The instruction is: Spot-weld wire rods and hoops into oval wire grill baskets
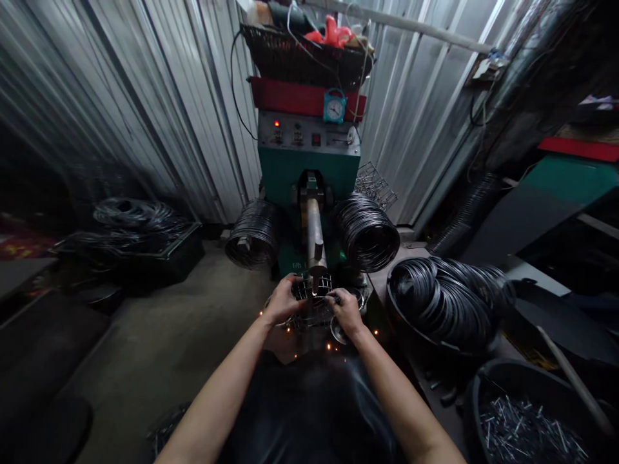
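A green spot welding machine stands ahead, its thick metal arm reaching toward me. Under the arm's tip is a small wire-mesh basket, and a bright spot glows where the tip meets the wire. My left hand grips the basket's left side, thumb and fingers around the wire. On the right, my right hand has its fingers pinched together at the basket's near right side; what lies between them is too small to make out. Orange sparks fly below both hands.
Wire coils hang left and right of the machine. A tub with wire rings and a bucket of short metal pieces stand at right. A crate with coiled wire sits at left.
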Demonstrator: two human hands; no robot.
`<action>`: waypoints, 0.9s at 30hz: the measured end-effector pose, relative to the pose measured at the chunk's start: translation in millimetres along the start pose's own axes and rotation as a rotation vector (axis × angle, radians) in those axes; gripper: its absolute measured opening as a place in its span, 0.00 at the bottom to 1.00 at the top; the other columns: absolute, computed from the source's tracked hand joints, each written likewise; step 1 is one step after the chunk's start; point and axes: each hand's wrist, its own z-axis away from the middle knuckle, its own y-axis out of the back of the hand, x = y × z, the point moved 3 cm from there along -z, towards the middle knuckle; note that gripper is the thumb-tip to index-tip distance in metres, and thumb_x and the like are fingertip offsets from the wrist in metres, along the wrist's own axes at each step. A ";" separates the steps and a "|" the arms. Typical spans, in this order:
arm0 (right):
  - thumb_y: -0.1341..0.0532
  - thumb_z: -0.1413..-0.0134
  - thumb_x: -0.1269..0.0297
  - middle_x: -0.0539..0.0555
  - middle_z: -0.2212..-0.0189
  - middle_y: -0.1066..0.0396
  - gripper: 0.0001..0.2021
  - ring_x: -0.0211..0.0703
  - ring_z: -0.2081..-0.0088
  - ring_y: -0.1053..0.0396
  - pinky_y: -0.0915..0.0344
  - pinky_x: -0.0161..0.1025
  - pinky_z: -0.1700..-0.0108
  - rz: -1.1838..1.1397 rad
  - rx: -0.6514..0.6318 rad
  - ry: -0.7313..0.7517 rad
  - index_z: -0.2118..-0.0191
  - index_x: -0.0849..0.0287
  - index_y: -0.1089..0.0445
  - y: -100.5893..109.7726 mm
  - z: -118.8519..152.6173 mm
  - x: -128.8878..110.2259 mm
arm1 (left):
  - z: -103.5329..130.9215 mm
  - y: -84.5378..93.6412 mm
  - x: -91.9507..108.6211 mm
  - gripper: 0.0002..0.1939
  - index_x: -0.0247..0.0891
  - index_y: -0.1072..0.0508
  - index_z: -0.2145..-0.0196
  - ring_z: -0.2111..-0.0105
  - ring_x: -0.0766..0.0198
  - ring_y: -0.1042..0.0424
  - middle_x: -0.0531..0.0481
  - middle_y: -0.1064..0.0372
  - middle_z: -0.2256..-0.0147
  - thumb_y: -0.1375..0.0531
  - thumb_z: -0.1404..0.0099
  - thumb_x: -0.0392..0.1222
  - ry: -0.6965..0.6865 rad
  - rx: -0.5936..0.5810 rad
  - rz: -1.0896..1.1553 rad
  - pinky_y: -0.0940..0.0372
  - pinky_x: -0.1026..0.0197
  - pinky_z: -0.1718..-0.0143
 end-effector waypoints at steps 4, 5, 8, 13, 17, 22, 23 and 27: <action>0.42 0.45 0.65 0.55 0.69 0.27 0.07 0.43 0.66 0.28 0.33 0.38 0.62 -0.006 0.014 0.004 0.70 0.58 0.27 -3.8 -8.2 0.6 | -9.8 2.5 2.6 0.26 0.37 0.31 0.58 0.53 0.54 0.30 0.45 0.31 0.55 0.32 0.56 0.43 -0.012 -0.029 0.000 0.36 0.53 0.50; 0.42 0.45 0.64 0.55 0.70 0.27 0.08 0.43 0.66 0.29 0.33 0.38 0.62 -0.013 0.015 0.005 0.70 0.58 0.27 -4.8 -9.4 0.7 | -10.8 2.7 2.9 0.25 0.37 0.31 0.58 0.54 0.55 0.29 0.46 0.30 0.56 0.32 0.56 0.43 -0.011 -0.031 -0.001 0.36 0.54 0.51; 0.42 0.46 0.63 0.55 0.70 0.27 0.08 0.43 0.67 0.29 0.33 0.38 0.62 -0.048 0.043 -0.028 0.72 0.58 0.28 -7.2 -11.0 2.3 | -11.6 2.0 3.4 0.26 0.36 0.32 0.58 0.54 0.55 0.30 0.45 0.30 0.57 0.32 0.56 0.44 -0.013 -0.036 -0.008 0.36 0.54 0.52; 0.41 0.49 0.58 0.56 0.68 0.26 0.12 0.44 0.66 0.28 0.31 0.39 0.63 -0.194 0.198 -0.300 0.63 0.61 0.30 -2.1 19.5 27.6 | -12.2 0.7 3.1 0.27 0.36 0.33 0.57 0.53 0.55 0.31 0.44 0.31 0.55 0.33 0.55 0.44 -0.028 -0.036 -0.013 0.37 0.54 0.51; 0.45 0.46 0.59 0.58 0.64 0.26 0.13 0.46 0.63 0.27 0.29 0.42 0.62 -0.296 0.199 -0.346 0.57 0.58 0.32 -0.3 98.8 59.3 | -14.0 -0.8 1.3 0.25 0.36 0.33 0.57 0.54 0.55 0.31 0.44 0.31 0.56 0.34 0.55 0.40 0.005 -0.087 0.041 0.37 0.54 0.51; 0.41 0.50 0.56 0.52 0.73 0.27 0.13 0.45 0.70 0.27 0.29 0.43 0.65 -0.407 0.250 -0.436 0.58 0.53 0.34 2.3 180.1 82.7 | -10.0 -1.0 -1.5 0.29 0.36 0.34 0.55 0.55 0.54 0.30 0.44 0.32 0.55 0.33 0.55 0.43 0.060 -0.119 0.126 0.36 0.51 0.52; 0.40 0.51 0.55 0.52 0.73 0.27 0.13 0.45 0.70 0.27 0.30 0.42 0.65 -0.483 0.291 -0.527 0.60 0.55 0.34 4.9 184.7 84.6 | -7.7 -0.8 -2.0 0.30 0.37 0.34 0.55 0.55 0.53 0.30 0.44 0.32 0.55 0.33 0.56 0.44 0.069 -0.112 0.130 0.36 0.51 0.52; 0.32 0.65 0.57 0.48 0.75 0.29 0.18 0.39 0.75 0.31 0.33 0.34 0.75 -0.901 0.456 -0.900 0.65 0.58 0.33 19.2 180.6 82.3 | 6.3 -0.5 -1.9 0.31 0.37 0.32 0.56 0.48 0.51 0.35 0.43 0.35 0.49 0.31 0.60 0.41 0.048 -0.066 0.089 0.41 0.50 0.46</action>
